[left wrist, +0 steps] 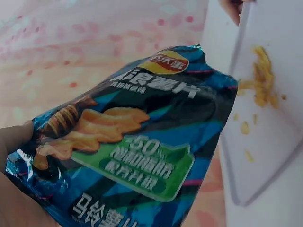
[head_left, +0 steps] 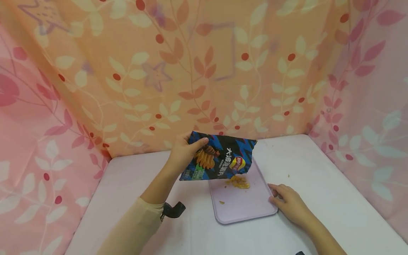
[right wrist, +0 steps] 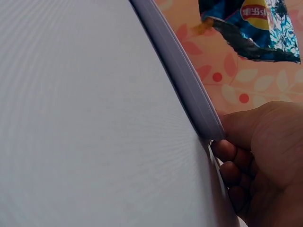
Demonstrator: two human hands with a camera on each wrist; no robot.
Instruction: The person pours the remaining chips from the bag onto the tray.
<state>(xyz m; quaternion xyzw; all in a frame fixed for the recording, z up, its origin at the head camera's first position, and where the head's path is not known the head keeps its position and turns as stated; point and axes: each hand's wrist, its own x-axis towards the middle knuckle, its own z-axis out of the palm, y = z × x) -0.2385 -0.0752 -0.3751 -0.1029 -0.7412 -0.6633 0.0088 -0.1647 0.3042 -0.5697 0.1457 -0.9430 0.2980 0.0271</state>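
Observation:
My left hand (head_left: 183, 152) grips one end of a dark blue Lay's potato chip bag (head_left: 220, 159), thumb on its front. The bag is held sideways above a pale purple tray (head_left: 243, 209), its torn end toward the right. A small heap of yellow broken chips (head_left: 238, 182) lies on the tray, with a few crumbs nearby; the left wrist view shows these chips (left wrist: 262, 80) too. At the tray's right edge, my right hand (head_left: 290, 203) holds the rim (right wrist: 182, 75), thumb against it and fingers curled. A bit of chip shows at the bag's torn opening (right wrist: 208, 26).
The tray stands on a white-covered table (head_left: 318, 170). A stray crumb (head_left: 288, 175) lies right of the tray. Leaf-patterned cloth (head_left: 191, 71) hangs behind the table and at both sides. A black strap piece (head_left: 173, 209) sticks out from the left wrist.

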